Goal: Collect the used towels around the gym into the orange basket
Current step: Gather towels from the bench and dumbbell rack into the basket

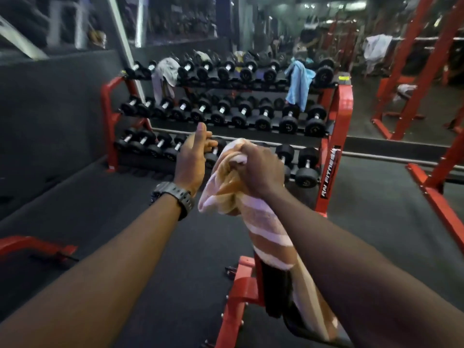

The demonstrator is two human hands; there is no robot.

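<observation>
Both forearms reach forward from the bottom of the view. Beneath the right forearm stands a red bench frame (241, 292) with a dark pad, on the dark rubber floor (125, 222). A striped towel (253, 217), in pink, white and tan bands, hangs in front of that bench; its upper end is bunched in the right hand (258, 167), whose fingers are curled tightly round the cloth. Just left of it, the left hand (192, 156) is raised with the thumb up and the fingers loosely bent, holding nothing; it is close to the towel, but I cannot tell whether they touch. A black watch (175, 197) sits on the left wrist.

Beyond the hands stands a red dumbbell rack (336, 116) of three tiers, filled with black dumbbells. A grey towel (164, 74) is draped over the top tier near the left end, and a blue towel (298, 81) hangs over the top tier near the right end. Right of the rack is a red squat rack (406, 71). Farther back, blurred, a pale towel (376, 49) hangs on red equipment, and another pale cloth (405, 90) lies low behind the squat rack.
</observation>
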